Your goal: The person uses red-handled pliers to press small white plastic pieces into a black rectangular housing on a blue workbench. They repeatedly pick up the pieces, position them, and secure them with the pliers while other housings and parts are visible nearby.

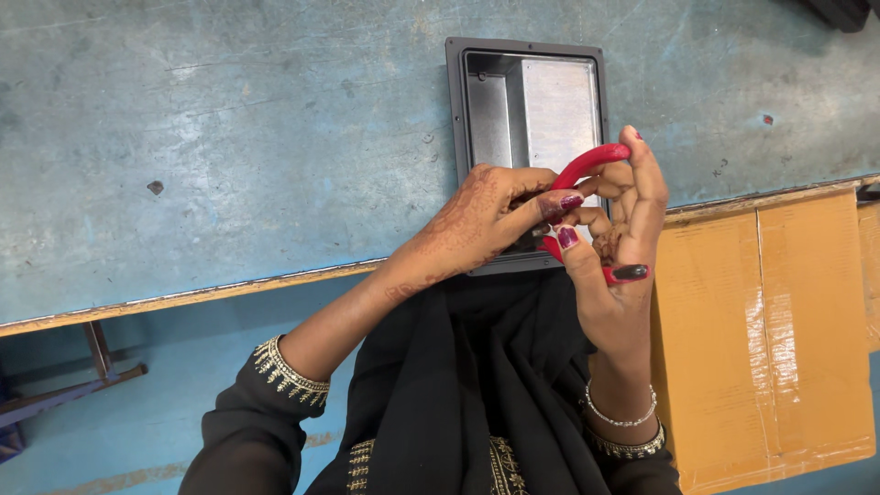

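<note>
Filling most of the view, a worn blue tabletop [229, 137] runs under the hands, with a pale wooden strip along its near edge. To the right, below that edge, stands a brown carton [779, 330] sealed with clear tape. On the tabletop, close to the near edge, lies a dark grey metal tray [477, 110] with a raised rim and a brighter, stepped recess inside; its near part is hidden behind the hands. Both hands meet just over that near part. The right hand [623, 229] stands upright with its fingers curled round red-handled pliers [587, 165], one handle arching over the fingers and the other showing low by the thumb, so its grip is closed on the tool. The left hand [481, 220], patterned with dark henna, reaches across from the left, and its fingertips pinch in at the pliers' head; whether they hold something small there cannot be told, since the spot is covered by fingers. The pliers' jaws are hidden too. Beaded bracelets [623, 422] ring the right wrist, above a black sleeve with gold trim.
</note>
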